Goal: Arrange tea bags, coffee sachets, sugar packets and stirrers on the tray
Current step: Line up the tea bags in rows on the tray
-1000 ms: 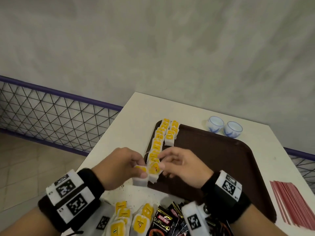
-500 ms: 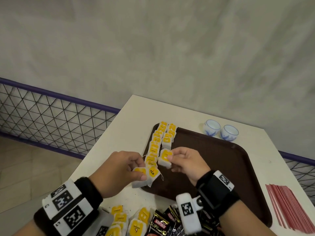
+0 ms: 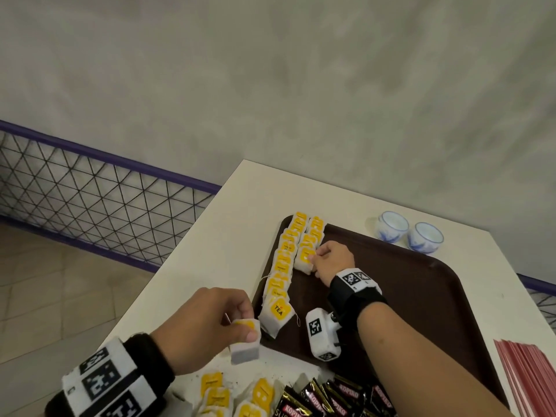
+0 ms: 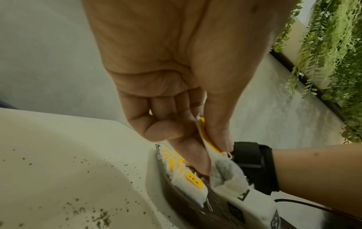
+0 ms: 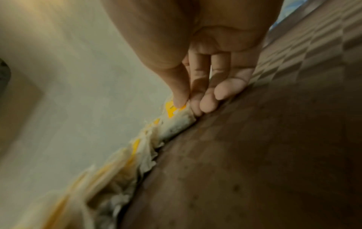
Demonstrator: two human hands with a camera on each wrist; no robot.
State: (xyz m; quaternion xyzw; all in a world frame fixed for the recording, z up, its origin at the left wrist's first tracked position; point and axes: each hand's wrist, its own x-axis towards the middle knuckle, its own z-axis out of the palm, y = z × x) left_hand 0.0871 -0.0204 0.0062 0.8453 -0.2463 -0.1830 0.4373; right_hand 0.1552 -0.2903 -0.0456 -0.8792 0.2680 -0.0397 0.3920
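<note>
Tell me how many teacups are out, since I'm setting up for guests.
2. Both stand on the white table beyond the brown tray's far edge: the left teacup and the right teacup, side by side.

You are in what looks like a cafe or tea corner. A brown serving tray (image 3: 421,284) sits on a white bench (image 3: 240,206) set against a bare grey wall (image 3: 270,85). Two small blue-and-white cups (image 3: 407,231) stand at the far edge of the bench. Tea bags (image 3: 285,260), black coffee sachets (image 3: 331,398) and red stirrers (image 3: 529,374) lie around. A wire fence with a purple rail (image 3: 105,188) runs beside a tiled floor (image 3: 45,296), and green hanging plants (image 4: 333,46) grow nearby.
</note>
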